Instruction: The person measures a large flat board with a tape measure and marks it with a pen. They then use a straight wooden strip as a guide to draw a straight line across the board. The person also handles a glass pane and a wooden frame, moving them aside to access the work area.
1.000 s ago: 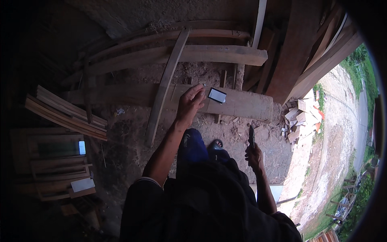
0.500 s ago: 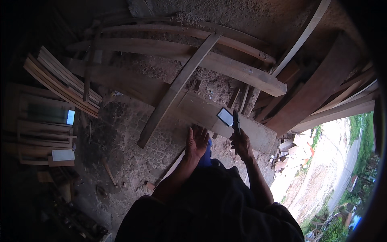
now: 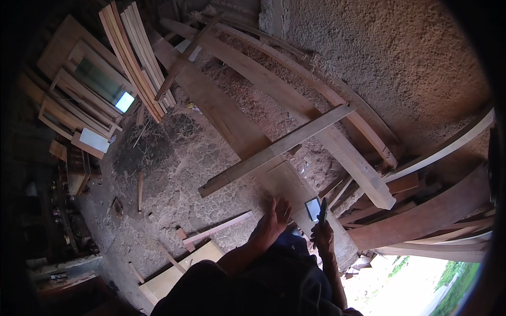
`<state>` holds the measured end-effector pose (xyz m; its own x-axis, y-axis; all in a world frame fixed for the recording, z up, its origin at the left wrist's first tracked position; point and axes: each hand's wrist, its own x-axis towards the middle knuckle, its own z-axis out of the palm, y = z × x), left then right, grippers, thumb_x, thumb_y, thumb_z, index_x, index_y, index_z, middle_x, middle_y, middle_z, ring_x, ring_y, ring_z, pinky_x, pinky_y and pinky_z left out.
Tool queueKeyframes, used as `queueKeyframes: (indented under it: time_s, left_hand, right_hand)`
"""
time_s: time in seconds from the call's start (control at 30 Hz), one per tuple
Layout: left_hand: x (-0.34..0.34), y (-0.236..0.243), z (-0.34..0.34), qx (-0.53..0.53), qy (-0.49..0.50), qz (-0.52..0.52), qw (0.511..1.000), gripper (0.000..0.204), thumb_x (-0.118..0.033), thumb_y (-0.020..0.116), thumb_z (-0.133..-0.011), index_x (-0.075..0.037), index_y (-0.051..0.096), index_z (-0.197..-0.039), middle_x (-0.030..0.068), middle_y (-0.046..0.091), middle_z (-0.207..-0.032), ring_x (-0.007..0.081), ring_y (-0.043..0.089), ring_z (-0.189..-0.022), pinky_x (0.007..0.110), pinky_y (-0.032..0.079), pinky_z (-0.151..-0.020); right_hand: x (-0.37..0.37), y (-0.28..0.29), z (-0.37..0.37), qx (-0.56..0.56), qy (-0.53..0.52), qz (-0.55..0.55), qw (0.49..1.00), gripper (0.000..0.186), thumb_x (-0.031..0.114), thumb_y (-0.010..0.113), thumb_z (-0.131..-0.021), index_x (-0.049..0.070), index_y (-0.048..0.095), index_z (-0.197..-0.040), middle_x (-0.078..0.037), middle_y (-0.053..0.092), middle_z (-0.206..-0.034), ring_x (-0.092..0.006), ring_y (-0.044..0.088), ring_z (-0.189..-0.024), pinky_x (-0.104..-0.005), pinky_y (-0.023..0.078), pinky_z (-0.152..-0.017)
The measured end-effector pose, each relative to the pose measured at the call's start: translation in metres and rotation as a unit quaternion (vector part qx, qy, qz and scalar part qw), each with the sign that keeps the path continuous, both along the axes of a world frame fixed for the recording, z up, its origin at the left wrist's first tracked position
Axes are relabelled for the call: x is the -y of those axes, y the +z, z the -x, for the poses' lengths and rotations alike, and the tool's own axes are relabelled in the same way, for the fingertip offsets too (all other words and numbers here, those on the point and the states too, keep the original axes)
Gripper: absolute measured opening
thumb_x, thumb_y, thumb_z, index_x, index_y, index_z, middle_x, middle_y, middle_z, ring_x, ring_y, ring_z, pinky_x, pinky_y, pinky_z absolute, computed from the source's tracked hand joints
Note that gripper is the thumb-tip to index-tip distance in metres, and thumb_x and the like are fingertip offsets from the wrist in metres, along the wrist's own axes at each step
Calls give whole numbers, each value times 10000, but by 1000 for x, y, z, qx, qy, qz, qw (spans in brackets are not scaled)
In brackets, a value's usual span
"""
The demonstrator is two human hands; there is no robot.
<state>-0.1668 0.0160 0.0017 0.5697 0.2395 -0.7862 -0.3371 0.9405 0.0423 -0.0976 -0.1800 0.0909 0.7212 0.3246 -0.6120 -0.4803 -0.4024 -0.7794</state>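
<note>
My right hand (image 3: 322,237) is closed around a slim, dark hand tool (image 3: 323,211) that points up and away from me; its exact kind does not show. Just left of the tool, a phone (image 3: 312,209) with a lit screen and dark frame lies on a wide plank (image 3: 287,176). My left hand (image 3: 275,217) holds nothing. Its fingers are apart, and it hovers by the plank's near edge, left of the phone. A narrower board (image 3: 274,150) lies crosswise over the wide plank and a thick beam (image 3: 337,145) beyond it.
Long boards (image 3: 139,63) lean at the upper left beside wooden frames (image 3: 84,89). Dark curved planks (image 3: 427,210) are stacked at the right, near a bright outdoor opening (image 3: 400,284). A rough wall (image 3: 385,58) stands at the far side. A pale panel (image 3: 182,268) and sticks lie on the floor.
The whole view has turned toward the left, so the planks slant more steeply and the far wall shows more. Right hand still grips the tool; left hand stays open.
</note>
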Motion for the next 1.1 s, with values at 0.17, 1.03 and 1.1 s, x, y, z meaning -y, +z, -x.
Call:
queueKeyframes:
  time_s: [0.17, 1.03, 1.1]
  left_hand:
    - [2, -2, -20, -27, 40, -23, 999, 562, -433, 744, -893, -122, 515, -1301, 76, 571, -1350, 254, 601, -1151, 406, 532, -961]
    - [46, -3, -135, -11, 72, -60, 996, 664, -462, 612, -987, -57, 384, -1462, 158, 458, -1500, 343, 455, -1372, 474, 365, -1155]
    - [54, 0, -139, 10, 60, -46, 997, 691, -479, 644, -962, -53, 400, -1448, 152, 460, -1499, 334, 436, -1385, 472, 330, -1174]
  right_hand:
    - [18, -6, -15, 42, 60, 3, 997, 410, 211, 579, -994, 35, 531, -1362, -37, 616, -818, -106, 602, -650, -271, 541, -545]
    - [29, -13, -213, 330, 451, 141, 817, 301, 239, 582, -983, 129, 549, -1262, -204, 690, -997, -443, 671, -884, -551, 520, -745]
    - [15, -7, -220, 315, 506, 181, 782, 334, 184, 573, -985, 153, 540, -1316, -191, 688, -1048, -400, 679, -950, -500, 531, -807]
